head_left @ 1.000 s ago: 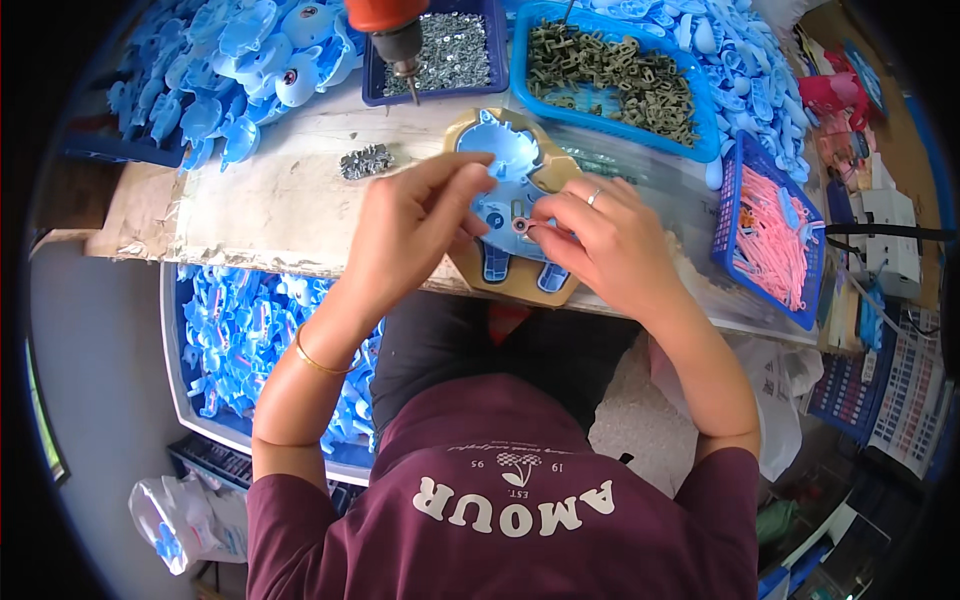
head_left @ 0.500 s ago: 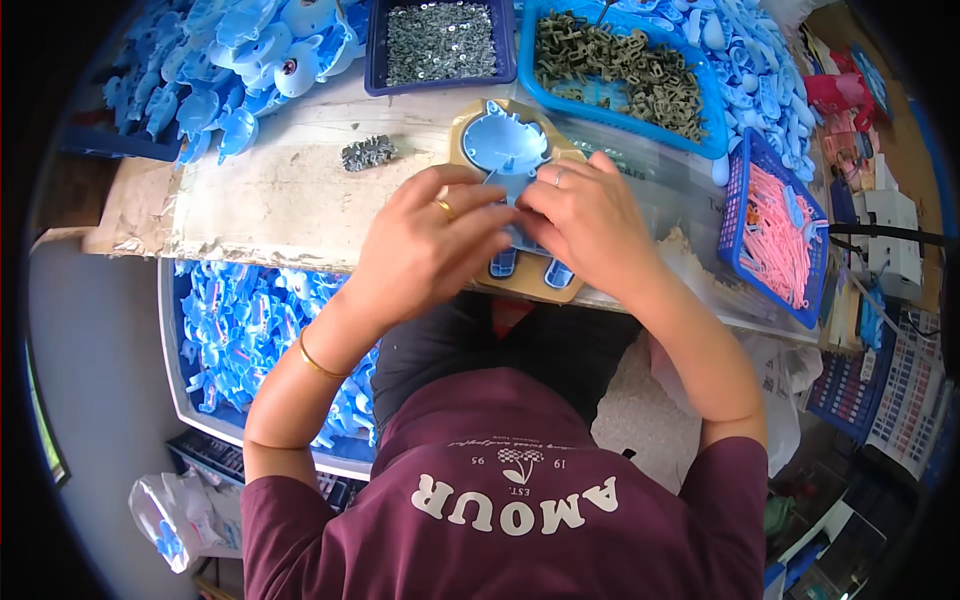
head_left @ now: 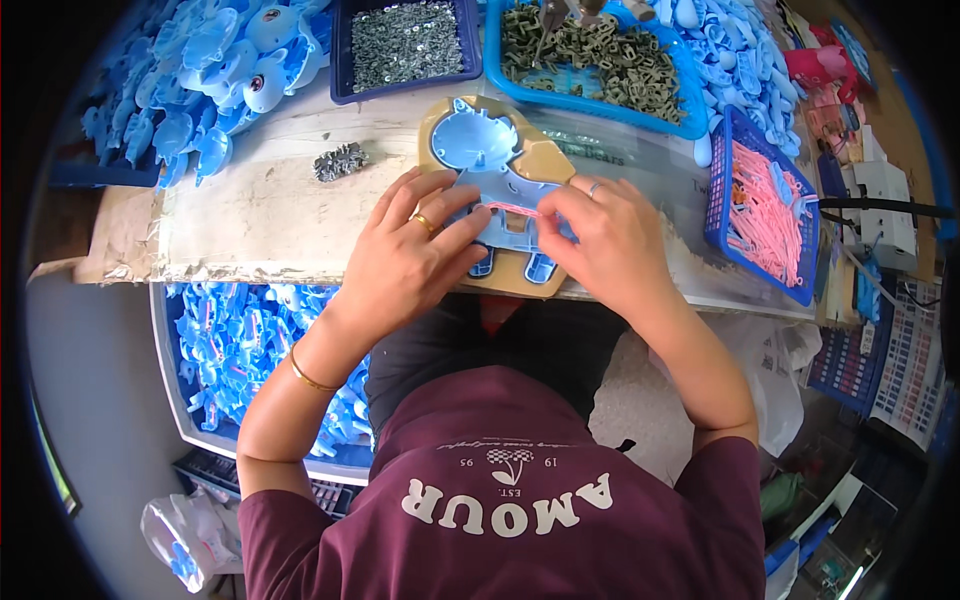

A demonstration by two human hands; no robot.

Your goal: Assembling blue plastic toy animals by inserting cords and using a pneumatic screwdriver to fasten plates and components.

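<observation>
Pink strip (head_left: 512, 209) is now seen lying crosswise over the middle of the blue shell (head_left: 475, 140), between the two hands; half a second ago that stretch was covered by fingers. The shell is seated in the tan holder (head_left: 556, 168), at the near edge of the worktop (head_left: 250, 205). The fingers of the left hand (head_left: 422, 238) are slightly spread over the shell's left side, by the strip's left end; whether it is gripped cannot be told. Thumb and forefinger of the right hand (head_left: 605, 238) are brought close together at the right end, but a firm hold cannot be made out. Both strip ends are hidden by fingertips. At the far side, a grey metal piece (head_left: 585, 10) above the light-blue tray (head_left: 690, 128) is cut off by the picture's edge.
</observation>
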